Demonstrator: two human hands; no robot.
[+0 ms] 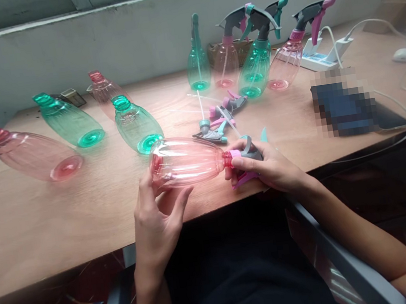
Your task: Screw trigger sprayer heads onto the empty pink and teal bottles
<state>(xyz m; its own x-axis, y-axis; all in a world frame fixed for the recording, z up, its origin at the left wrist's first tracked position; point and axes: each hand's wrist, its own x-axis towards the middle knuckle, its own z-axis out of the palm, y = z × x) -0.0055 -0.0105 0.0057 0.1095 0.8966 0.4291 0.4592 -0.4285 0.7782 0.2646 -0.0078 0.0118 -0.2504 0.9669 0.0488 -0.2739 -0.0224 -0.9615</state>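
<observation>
A clear pink spray bottle (pixel 191 161) lies sideways in the air over the table's front edge, its neck pointing right. My left hand (pixel 159 213) is wrapped round its base, thumb below. At the neck, my right hand (pixel 265 163) grips a grey and pink trigger spray head (pixel 251 155), whose pink collar sits against the bottle's threads. How far the collar is screwed on, I cannot tell. Just behind the bottle lie loose trigger heads, one grey and teal (pixel 210 132), others grey and pink (pixel 232 105), with thin white tubes.
Open bottles without heads, pink (pixel 32 150) and green (pixel 70 120), stand on the left of the wooden table (pixel 84 224). Several bottles with heads (pixel 255 69) stand at the back. To the right are a power strip (pixel 320 57), white cables and a blurred dark object (pixel 344 107).
</observation>
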